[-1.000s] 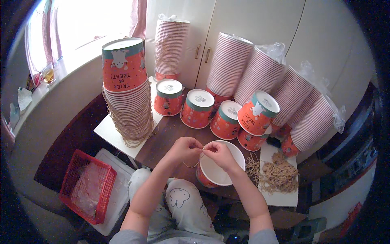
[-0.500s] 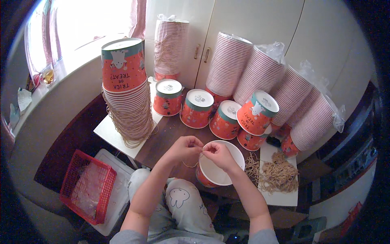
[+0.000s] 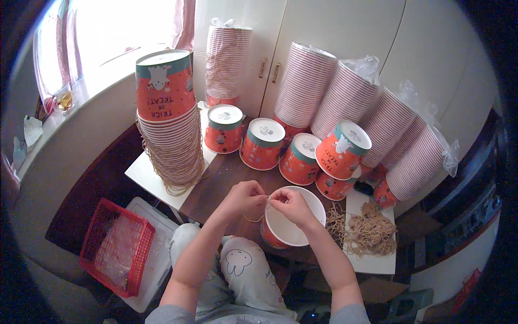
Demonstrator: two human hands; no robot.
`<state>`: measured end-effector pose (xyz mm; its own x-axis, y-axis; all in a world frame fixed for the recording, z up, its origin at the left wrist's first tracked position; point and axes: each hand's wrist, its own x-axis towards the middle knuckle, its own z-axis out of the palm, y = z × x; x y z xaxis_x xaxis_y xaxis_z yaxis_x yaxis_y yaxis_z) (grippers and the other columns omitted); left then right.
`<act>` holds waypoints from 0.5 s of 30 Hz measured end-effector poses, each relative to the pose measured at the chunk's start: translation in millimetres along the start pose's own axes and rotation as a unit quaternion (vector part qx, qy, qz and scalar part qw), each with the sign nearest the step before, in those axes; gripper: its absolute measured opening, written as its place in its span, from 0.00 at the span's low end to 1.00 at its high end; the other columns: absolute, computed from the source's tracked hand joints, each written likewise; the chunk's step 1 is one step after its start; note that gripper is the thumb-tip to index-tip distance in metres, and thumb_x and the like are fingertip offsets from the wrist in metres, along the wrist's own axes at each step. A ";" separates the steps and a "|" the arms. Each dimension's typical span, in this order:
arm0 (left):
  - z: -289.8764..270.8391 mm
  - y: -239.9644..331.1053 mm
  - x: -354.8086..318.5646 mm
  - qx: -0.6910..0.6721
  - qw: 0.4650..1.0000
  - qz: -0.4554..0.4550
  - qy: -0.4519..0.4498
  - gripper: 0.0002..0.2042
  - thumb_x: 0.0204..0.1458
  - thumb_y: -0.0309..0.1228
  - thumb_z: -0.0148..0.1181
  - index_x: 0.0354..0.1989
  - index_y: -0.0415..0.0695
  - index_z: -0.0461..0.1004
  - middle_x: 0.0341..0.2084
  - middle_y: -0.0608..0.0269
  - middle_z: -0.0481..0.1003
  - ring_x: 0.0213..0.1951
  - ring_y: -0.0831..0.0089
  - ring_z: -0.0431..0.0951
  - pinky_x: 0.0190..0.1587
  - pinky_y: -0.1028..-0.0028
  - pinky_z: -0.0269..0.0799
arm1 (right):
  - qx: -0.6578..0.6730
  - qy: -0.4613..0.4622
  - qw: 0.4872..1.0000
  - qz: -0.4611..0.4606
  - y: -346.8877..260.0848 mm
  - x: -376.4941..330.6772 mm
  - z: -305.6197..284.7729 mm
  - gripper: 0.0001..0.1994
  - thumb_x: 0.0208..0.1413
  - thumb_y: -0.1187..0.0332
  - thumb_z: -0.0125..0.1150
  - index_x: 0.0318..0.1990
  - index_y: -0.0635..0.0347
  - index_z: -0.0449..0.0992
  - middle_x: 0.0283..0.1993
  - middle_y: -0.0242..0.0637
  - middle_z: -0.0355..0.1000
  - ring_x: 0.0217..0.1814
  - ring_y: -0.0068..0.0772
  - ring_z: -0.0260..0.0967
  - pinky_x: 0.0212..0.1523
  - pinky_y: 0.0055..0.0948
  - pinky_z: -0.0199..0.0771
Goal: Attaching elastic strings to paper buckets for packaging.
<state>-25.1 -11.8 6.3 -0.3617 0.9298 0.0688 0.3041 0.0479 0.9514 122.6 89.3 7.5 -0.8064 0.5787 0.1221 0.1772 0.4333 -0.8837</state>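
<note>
"Cord (image 3: 252, 221) between those fingertips?"

"Yes, thin, tan and stringy; left hand (image 3: 244, 197) and right hand (image 3: 290, 205) each pinch it, their tips pressed tight and nearly meeting. A slack curve droops just below the grip."

"And under the right hand?"

"An open bucket (image 3: 279, 225), smooth white inside, round-rimmed, orange outside."

"Anything rougher nearby?"

"Right of the grip, a matted heap of cord (image 3: 371, 236). Beyond the grip, printed upturned buckets (image 3: 262, 147) taper toward flat white bases; farther left, a ridged stack (image 3: 165, 102) wears looped strands (image 3: 175, 181)."
</note>
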 end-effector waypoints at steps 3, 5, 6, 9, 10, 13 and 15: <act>0.6 3.8 -1.1 0.013 1.000 -0.003 -0.011 0.09 0.40 0.32 0.58 0.27 0.38 0.73 0.23 0.58 0.74 0.28 0.75 0.74 0.31 0.75 0.69 | 0.007 -0.003 1.000 0.004 -3.5 -1.1 -0.6 0.07 0.43 0.68 0.59 0.28 0.61 0.73 0.22 0.28 0.68 0.22 0.16 0.60 0.24 0.20 0.61; 1.1 1.8 -1.0 0.003 1.000 -0.006 -0.013 0.10 0.40 0.32 0.58 0.27 0.38 0.73 0.23 0.58 0.74 0.27 0.75 0.74 0.31 0.75 0.69 | 0.004 -0.004 1.000 0.000 -1.4 -0.5 -0.5 0.06 0.43 0.68 0.59 0.27 0.61 0.73 0.22 0.28 0.68 0.22 0.16 0.60 0.24 0.20 0.61; 1.2 -0.6 -0.1 -0.004 1.000 0.005 -0.015 0.08 0.42 0.31 0.58 0.27 0.38 0.73 0.22 0.61 0.74 0.26 0.77 0.73 0.29 0.77 0.69 | 0.002 -0.005 1.000 -0.004 -0.8 -0.2 -0.4 0.06 0.43 0.68 0.59 0.27 0.61 0.73 0.22 0.28 0.68 0.22 0.16 0.60 0.24 0.19 0.61; 1.2 -7.2 3.0 -0.021 0.999 0.015 -0.022 0.07 0.44 0.29 0.57 0.27 0.37 0.71 0.21 0.64 0.73 0.25 0.79 0.72 0.27 0.79 0.68 | 0.005 -0.011 1.000 -0.001 -2.0 0.0 -0.3 0.06 0.43 0.68 0.58 0.27 0.61 0.73 0.22 0.27 0.68 0.22 0.15 0.60 0.24 0.19 0.61; 1.1 -8.4 3.4 -0.030 0.999 0.015 -0.028 0.08 0.44 0.29 0.57 0.29 0.37 0.71 0.22 0.64 0.73 0.25 0.79 0.72 0.27 0.79 0.68 | 0.005 -0.012 1.000 -0.001 -2.3 0.0 -0.4 0.06 0.43 0.68 0.58 0.27 0.61 0.73 0.22 0.27 0.68 0.22 0.15 0.60 0.24 0.19 0.61; 0.4 -7.6 2.5 -0.056 0.998 0.007 -0.033 0.08 0.45 0.28 0.56 0.30 0.36 0.70 0.23 0.63 0.73 0.26 0.79 0.72 0.28 0.80 0.68 | 0.009 -0.014 1.000 0.003 -3.1 -0.4 -0.5 0.06 0.43 0.69 0.58 0.27 0.61 0.73 0.22 0.27 0.68 0.22 0.15 0.60 0.24 0.19 0.61; 1.0 -8.5 3.0 -0.062 0.998 0.003 -0.026 0.09 0.43 0.28 0.56 0.31 0.37 0.72 0.24 0.61 0.74 0.28 0.78 0.73 0.31 0.78 0.69 | 0.012 -0.012 1.000 0.004 -3.3 -0.5 -0.4 0.06 0.43 0.68 0.58 0.27 0.61 0.73 0.22 0.27 0.68 0.22 0.15 0.60 0.24 0.19 0.61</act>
<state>-27.8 -9.1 -1.9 -0.3130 0.9478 0.0614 0.1929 0.0001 0.9812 122.7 87.8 10.5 -0.8189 0.5643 0.1042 0.1696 0.4115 -0.8955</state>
